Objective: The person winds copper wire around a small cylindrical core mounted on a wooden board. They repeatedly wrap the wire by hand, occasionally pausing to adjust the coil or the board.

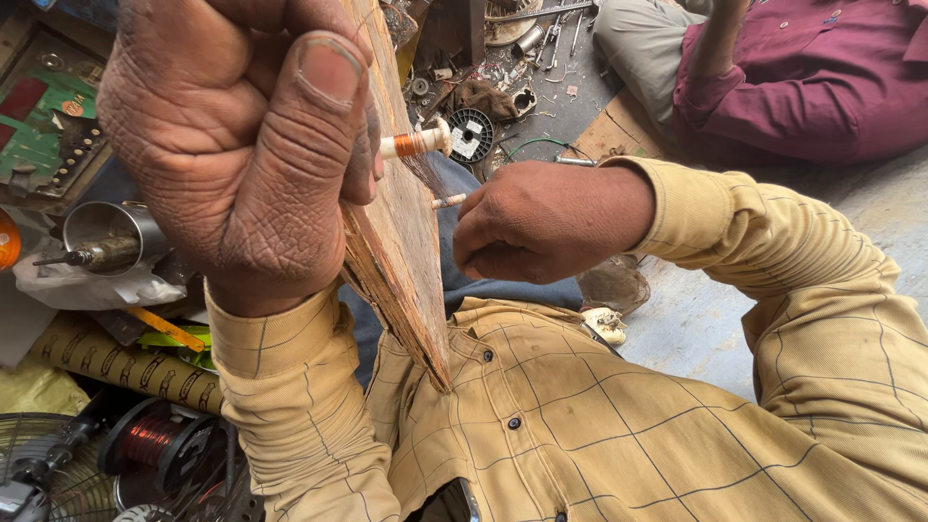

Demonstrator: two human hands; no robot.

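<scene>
- Head view: left hand (pixel 242 145) grips a wooden board (pixel 396 251) held on edge, fingers curled over its top, thumb pressed flat on the near face
- Bobbin (pixel 416 144) with orange wire sticks out of the board's far side, just past the left fingertips
- Right hand (pixel 541 220) is beside the board, fingers curled in together around a small peg (pixel 449 201) that pokes from the board below the bobbin; whether they pinch it tight I cannot tell
- Board's lower end rests against the yellow checked shirt (pixel 599 416)
- Spool (pixel 159 440) of reddish wire and a fan (pixel 39 464) lie lower left; a metal cup (pixel 111 232) sits left
- Another person in a maroon shirt (pixel 812 77) sits top right
</scene>
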